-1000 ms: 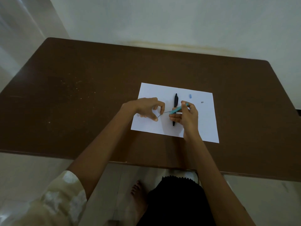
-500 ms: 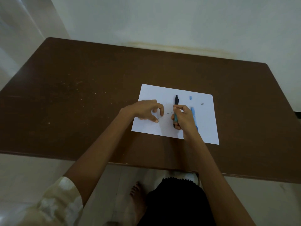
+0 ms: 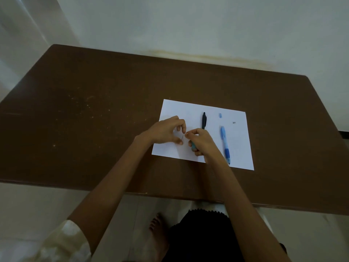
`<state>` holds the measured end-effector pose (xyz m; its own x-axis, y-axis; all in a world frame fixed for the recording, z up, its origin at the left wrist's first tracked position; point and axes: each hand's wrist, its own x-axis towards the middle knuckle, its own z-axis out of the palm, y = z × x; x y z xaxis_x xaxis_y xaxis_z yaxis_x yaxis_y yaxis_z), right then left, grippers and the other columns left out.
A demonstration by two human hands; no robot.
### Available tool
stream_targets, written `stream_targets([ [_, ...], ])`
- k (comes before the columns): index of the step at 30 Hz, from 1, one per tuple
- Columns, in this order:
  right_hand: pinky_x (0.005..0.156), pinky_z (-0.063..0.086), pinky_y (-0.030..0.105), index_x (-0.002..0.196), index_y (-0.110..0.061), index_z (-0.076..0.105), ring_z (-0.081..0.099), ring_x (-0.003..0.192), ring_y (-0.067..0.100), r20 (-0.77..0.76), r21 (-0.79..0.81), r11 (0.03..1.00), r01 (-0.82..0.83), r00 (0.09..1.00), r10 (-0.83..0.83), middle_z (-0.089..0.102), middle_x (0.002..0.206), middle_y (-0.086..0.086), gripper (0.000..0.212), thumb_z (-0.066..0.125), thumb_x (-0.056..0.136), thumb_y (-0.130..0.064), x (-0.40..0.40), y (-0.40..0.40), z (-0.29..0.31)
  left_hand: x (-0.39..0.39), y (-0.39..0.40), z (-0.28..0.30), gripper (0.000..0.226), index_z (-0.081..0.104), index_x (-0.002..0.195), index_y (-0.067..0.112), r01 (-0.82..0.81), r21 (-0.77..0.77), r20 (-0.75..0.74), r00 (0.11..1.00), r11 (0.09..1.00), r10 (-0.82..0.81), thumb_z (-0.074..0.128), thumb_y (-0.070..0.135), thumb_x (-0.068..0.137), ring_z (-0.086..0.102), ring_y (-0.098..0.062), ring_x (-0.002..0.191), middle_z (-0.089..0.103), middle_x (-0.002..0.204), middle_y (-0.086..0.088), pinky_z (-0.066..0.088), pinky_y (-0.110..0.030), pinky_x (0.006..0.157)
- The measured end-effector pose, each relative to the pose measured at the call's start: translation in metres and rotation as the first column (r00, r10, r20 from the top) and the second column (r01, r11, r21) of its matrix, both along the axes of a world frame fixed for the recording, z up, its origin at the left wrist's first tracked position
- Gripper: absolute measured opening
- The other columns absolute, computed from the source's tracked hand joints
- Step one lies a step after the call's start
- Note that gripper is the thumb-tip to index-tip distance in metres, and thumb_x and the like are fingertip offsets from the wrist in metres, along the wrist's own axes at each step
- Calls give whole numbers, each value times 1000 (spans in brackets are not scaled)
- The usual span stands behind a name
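thin dark refill [image 3: 182, 137], near upright, between fingers of left hand [image 3: 166, 132] and right hand [image 3: 202, 141], teal pen barrel [image 3: 193, 146] in right hand, mostly hidden

Table [image 3: 94, 110]: brown top was matt, scuffed, speckled. Sheet of paper [image 3: 188, 112]: white, matt, smooth. Black pen [image 3: 204, 120], blue pen [image 3: 224, 140]: smooth plastic, looked faintly glossy. Teal pen barrel [image 3: 193, 146]: plastic. Thin refill [image 3: 182, 137]: material unclear. Sleeve [image 3: 62, 242]: patterned cloth.
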<state>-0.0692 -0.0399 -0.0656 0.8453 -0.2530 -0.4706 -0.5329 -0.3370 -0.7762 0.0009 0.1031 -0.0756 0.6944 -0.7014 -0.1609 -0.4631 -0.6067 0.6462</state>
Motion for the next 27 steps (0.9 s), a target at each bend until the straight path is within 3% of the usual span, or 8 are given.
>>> stream_targets([
  [3,43,37,14,102,-12,58,49,59,11,6,0,1000,-13,1000,13,55,83,6,23,53,91,-32,3,4,1,-3,2,-2,30,49,93,30,-12,-24,28,1000,1000,13,74,28,75,45,-4,71,44,96,11,30,-15,56],
  [13,38,39,9,87,-16,55,50,56,12,9,-68,995,-66,998,67,51,66,-3,16,52,92,-31,2,10,-2,-4,4,-7,29,52,97,27,-25,-58,56,998,998,28,73,29,75,49,-11,88,46,98,11,36,-16,60],
  [16,39,39,10,90,-15,56,50,57,12,45,-58,998,-32,998,35,51,68,-3,16,51,92,-31,1,9,1,-7,4,-4,31,51,96,31,-57,-96,10,998,994,58,73,27,75,50,-5,75,47,98,11,35,-14,58],
  [19,39,39,11,92,-17,59,49,55,11,134,101,992,74,987,-87,54,68,0,16,52,93,-31,-1,5,7,-14,4,1,36,53,99,34,-243,-290,-144,967,926,209,75,24,74,56,-2,64,51,97,12,42,-10,48],
  [22,40,37,13,91,-20,61,46,51,9,158,356,913,198,950,-268,55,64,2,15,54,91,-33,-6,1,18,-23,-1,7,35,56,102,34,-471,-433,-258,882,769,396,75,27,74,58,-9,54,56,97,13,45,-14,41],
  [27,42,36,15,85,-22,63,46,54,10,95,571,766,297,902,-420,55,65,2,15,57,90,-34,-11,0,28,-36,-24,15,20,63,91,35,-532,-529,-159,827,661,539,74,31,75,59,-9,64,52,102,16,45,-11,46],
])
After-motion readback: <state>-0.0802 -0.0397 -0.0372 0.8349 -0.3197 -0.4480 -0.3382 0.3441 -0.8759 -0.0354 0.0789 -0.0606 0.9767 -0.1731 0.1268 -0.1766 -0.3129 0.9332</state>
